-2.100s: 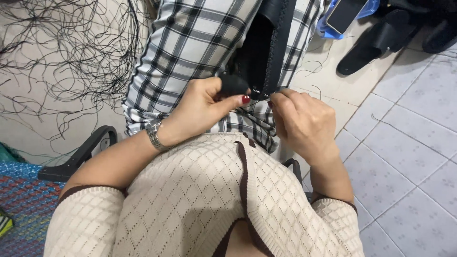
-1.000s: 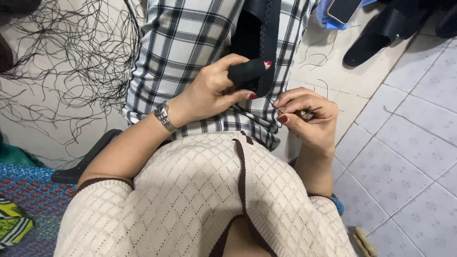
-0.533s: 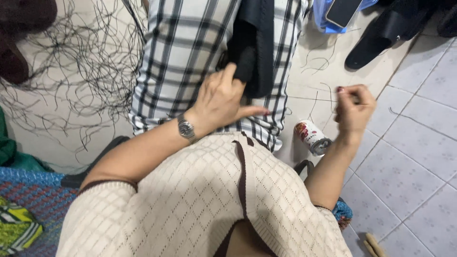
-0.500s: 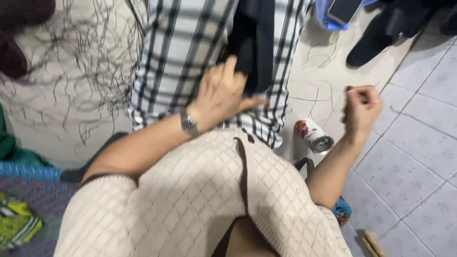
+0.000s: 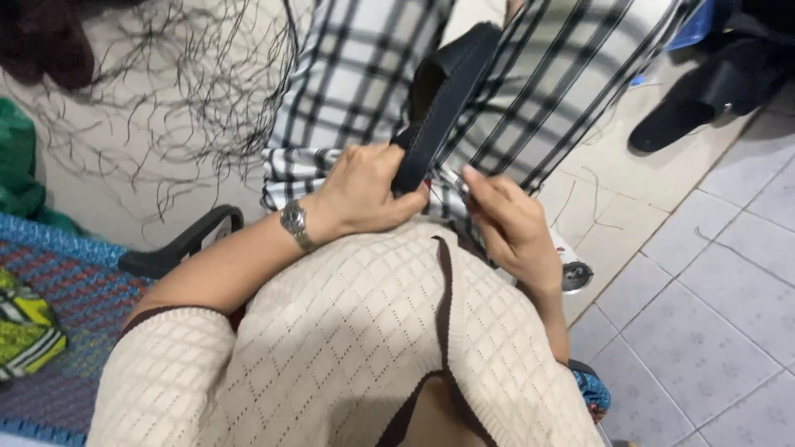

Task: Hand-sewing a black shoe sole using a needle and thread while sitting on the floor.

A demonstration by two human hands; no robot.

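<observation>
Mid-frame, her left hand (image 5: 368,186) grips the black strap (image 5: 443,103); right hand (image 5: 513,223) pinches something small, so steady tension matters.

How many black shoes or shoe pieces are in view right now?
2: one black shoe piece gripped in the left hand over the plaid lap; one black sandal on the floor, top right. More may sit off-frame.

the floor (image 5: 729,273) is made of pale square tiles with grey joints. many loose black threads (image 5: 174,99) lie scattered on it at the upper left. a black sandal (image 5: 696,103) lies at the upper right, near a blue object (image 5: 691,25). a small round tin (image 5: 573,271) lies on the tiles below them. at the left a woven blue and red mat (image 5: 58,290) covers the floor, with green cloth (image 5: 18,165) beside it.
</observation>
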